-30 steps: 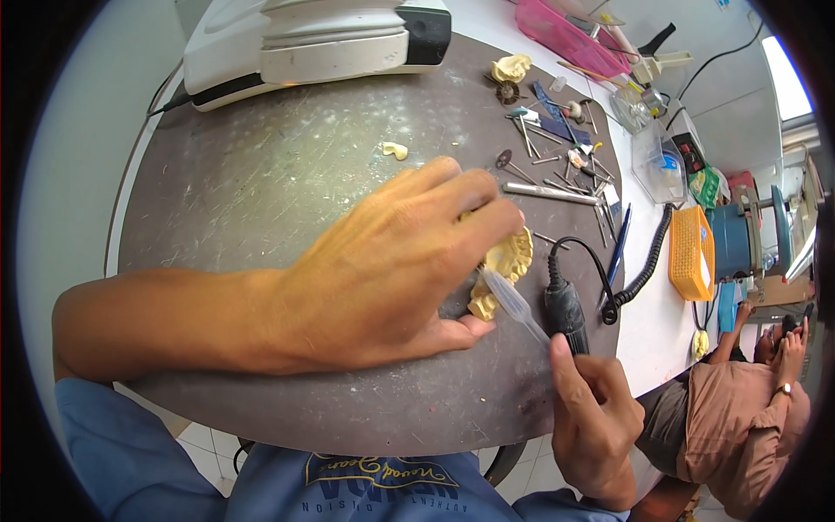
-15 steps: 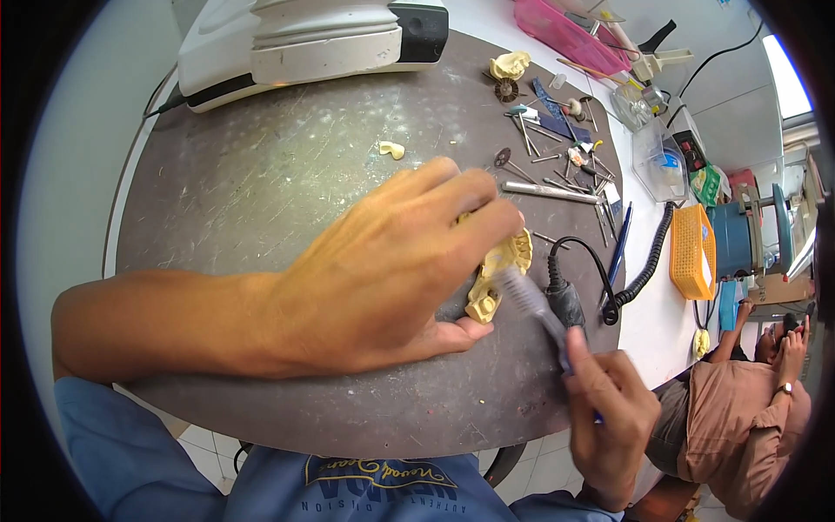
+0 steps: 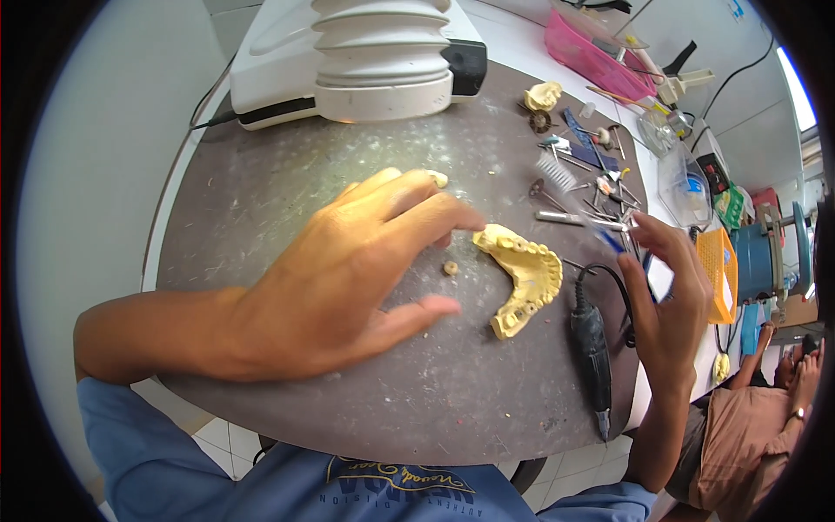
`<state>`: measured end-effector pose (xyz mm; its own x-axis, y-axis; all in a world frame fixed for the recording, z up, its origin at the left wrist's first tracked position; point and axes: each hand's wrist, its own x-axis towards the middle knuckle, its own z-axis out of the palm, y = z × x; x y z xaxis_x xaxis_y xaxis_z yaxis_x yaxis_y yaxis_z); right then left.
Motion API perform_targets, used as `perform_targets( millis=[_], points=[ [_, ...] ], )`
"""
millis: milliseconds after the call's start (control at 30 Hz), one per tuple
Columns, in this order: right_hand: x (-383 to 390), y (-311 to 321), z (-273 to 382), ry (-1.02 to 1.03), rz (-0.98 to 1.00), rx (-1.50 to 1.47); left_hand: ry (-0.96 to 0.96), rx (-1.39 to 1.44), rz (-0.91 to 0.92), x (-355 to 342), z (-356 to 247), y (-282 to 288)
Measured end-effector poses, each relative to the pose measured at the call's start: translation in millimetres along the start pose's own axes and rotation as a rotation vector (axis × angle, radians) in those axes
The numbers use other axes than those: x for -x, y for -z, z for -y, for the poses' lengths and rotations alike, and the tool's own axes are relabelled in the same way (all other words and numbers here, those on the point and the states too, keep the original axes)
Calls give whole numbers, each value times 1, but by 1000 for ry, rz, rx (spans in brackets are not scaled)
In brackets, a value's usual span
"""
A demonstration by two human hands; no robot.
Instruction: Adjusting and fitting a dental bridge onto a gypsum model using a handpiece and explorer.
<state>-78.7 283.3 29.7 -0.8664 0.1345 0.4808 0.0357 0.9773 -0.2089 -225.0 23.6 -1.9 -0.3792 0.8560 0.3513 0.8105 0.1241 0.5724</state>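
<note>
A yellow plaster dental model [image 3: 537, 280] lies on the dark grey bench mat, with a small round piece [image 3: 450, 269] left of it. My left hand [image 3: 341, 278] hovers left of the model, fingers apart, index fingertip at its upper end, touching or very close. My right hand [image 3: 665, 309] is raised at the right, thumb and fingers loosely round the blue-and-clear handle of a toothbrush [image 3: 608, 240], whose blurred bristles point up over the loose burs. A black handpiece [image 3: 590, 352] with a cable lies beside the model, below my right hand.
A white machine with bellows [image 3: 381, 74] stands at the back. Metal burs [image 3: 600, 157], another plaster cast [image 3: 544, 94], a pink basket [image 3: 591, 52] and a yellow basket [image 3: 722, 277] are at the right. A co-worker [image 3: 735, 444] sits at the far right.
My left hand has released the model and drawn left, exposing it and a small round piece. My right hand has lifted the brush up and right, away from the model.
</note>
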Motion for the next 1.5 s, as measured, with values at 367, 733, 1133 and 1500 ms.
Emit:
perform_targets(
  millis=[367, 733, 1133, 1500],
  points=[
    [63, 44, 24, -223, 631, 156, 10, 97, 20, -4, 10, -1],
    [61, 44, -22, -562, 39, -1398, 137, 516, -8, -18, -25, -7],
    [-14, -14, -1, -239, 103, -1223, 270, 729, -167, -13, -11, -17],
    [6, -49, 16, 31, 322, -990, 374, 730, -26, -15, -9, -9]
  ],
)
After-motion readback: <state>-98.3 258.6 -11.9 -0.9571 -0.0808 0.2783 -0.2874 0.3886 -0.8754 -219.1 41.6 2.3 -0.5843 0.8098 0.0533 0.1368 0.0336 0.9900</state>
